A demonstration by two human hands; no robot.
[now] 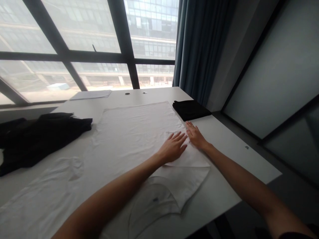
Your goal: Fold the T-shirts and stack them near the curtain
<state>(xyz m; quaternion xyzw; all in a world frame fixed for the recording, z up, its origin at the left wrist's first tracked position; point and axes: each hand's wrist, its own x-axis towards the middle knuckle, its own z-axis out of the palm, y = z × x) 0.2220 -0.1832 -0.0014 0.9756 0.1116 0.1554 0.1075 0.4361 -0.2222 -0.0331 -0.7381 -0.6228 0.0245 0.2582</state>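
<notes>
A white T-shirt [129,132] lies spread flat across the white table [231,149], its collar near me. Its right sleeve [189,157] is folded inward over the body. My left hand [173,147] presses flat on that folded sleeve, fingers apart. My right hand [195,135] lies flat beside it at the shirt's right edge, touching the fabric. Neither hand grips anything.
A folded black garment [190,109] sits at the table's far right corner. A crumpled pile of black clothes [37,136] lies on the left. Another white cloth [37,196] lies at the near left. A large window and a blue curtain [199,49] stand behind the table.
</notes>
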